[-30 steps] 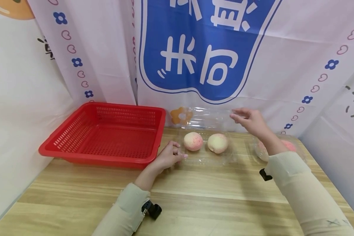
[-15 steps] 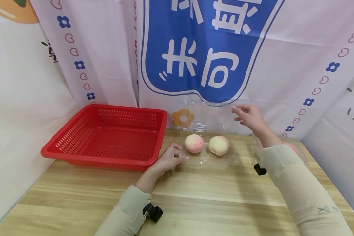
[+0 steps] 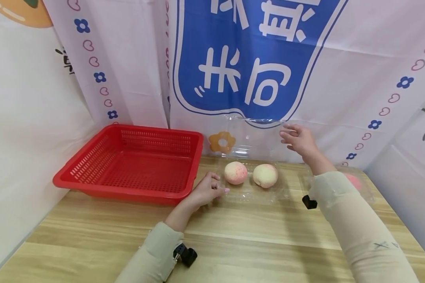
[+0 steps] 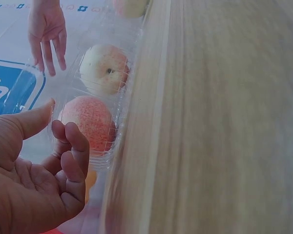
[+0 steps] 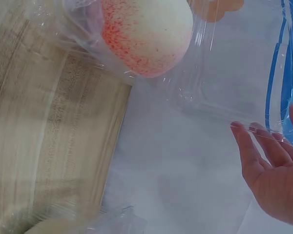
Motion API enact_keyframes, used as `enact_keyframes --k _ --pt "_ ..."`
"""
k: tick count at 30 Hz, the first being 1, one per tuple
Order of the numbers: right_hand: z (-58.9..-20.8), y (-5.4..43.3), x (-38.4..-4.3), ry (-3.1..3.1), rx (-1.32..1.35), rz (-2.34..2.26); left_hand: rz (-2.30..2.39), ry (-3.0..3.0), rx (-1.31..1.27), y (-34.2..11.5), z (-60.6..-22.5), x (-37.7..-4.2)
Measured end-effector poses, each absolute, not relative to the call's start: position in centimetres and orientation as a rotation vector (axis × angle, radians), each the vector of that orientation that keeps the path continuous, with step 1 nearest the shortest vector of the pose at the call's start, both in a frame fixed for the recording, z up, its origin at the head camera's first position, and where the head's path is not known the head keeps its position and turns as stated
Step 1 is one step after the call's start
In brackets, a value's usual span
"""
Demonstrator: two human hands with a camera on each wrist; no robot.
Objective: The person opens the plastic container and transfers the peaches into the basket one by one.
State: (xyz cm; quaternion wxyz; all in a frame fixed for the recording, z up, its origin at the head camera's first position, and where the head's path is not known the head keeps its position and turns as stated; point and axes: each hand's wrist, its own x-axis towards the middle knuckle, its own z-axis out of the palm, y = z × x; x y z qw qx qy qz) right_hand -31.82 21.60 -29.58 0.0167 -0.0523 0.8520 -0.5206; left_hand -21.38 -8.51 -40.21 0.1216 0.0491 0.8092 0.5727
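A clear plastic box (image 3: 249, 196) stands on the table with its lid (image 3: 258, 133) raised against the backdrop. Two peaches lie inside, a pinker peach (image 3: 235, 173) on the left and a paler peach (image 3: 265, 175) on the right. My left hand (image 3: 206, 189) is at the box's left end, thumb and curled fingers pinching its edge in the left wrist view. At the lid's right edge is my right hand (image 3: 299, 140). Its fingers (image 5: 271, 148) are loosely extended, their tips touching the plastic in the right wrist view.
To the left stands a red plastic basket (image 3: 141, 192) with slotted sides. Another clear box (image 3: 364, 184) holding pinkish fruit is at the right, partly hidden by my right forearm. A printed cloth (image 3: 326, 86) hangs behind the wooden table (image 3: 233, 243).
The lid has swung up and back to a more upright stance. My right hand has loosened its fingers at the lid edge. My left hand has stayed at the box.
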Motion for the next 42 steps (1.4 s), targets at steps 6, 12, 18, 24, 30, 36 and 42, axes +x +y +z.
enact_keyframes --k 6,12,18,24,30,36,42 --pt "-30.1 22.2 -31.7 2.596 -0.134 -1.606 1.683 2.352 0.143 -8.3 -40.3 -21.5" --pt "-30.7 22.8 -30.9 2.508 -0.172 -1.581 1.675 2.347 0.125 -8.2 -40.2 -21.5" --pt "-31.9 23.6 -29.3 2.421 -0.206 -1.627 1.665 2.357 0.099 -8.3 -40.0 -21.5" --pt "-33.8 24.0 -27.8 2.365 -0.182 -1.708 1.668 2.351 0.091 -8.3 -40.0 -21.4" --pt "-35.6 24.0 -26.2 2.280 -0.157 -1.821 1.669 2.352 0.103 -8.3 -40.2 -21.4" --pt "-37.4 23.8 -25.2 2.167 -0.126 -1.932 1.665 2.353 0.096 -8.5 -40.4 -21.4" --pt "-38.7 23.6 -25.1 2.071 -0.132 -1.995 1.672 2.354 0.109 -8.4 -40.5 -21.5"
